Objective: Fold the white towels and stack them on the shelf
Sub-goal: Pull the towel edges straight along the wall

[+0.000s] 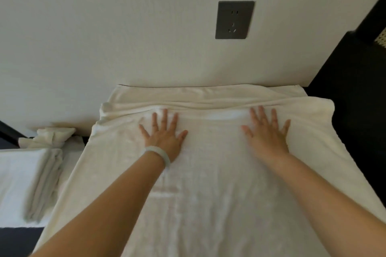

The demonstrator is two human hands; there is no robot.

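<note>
Two bare forearms enter from the bottom edge, cut off above the elbows, and reach forward over a large white towel (pixel 208 194) spread flat in front of the person. The near end of the towel runs out of the picture, so its full length cannot be seen. It covers nearly all of what it lies on; only a dark surface (pixel 16 240) shows at the lower left corner, too little to tell what kind of furniture it is.

The left hand (pixel 165 137), with a pale bangle (pixel 159 153) on its wrist, lies palm down on the towel, fingers straight and spread. The right hand (pixel 268 137) lies the same way, flat and fanned out, well apart from the left. Both are slightly blurred, and the fingertips reach a long ridge of bunched cloth that runs across the towel's far part.

To the left, just beside the towel, sits a stack of folded white towels (pixel 25 179), its left side cut off by the frame; the number of layers is hard to count through the blur. Behind it lies a crumpled white cloth (pixel 50 136), partly hidden by the stack.

The towel's far edge meets a pale wall (pixel 104 27), which carries a dark socket plate (pixel 235 20). At the right stands a piece of black furniture (pixel 351 100), mostly out of frame.
</note>
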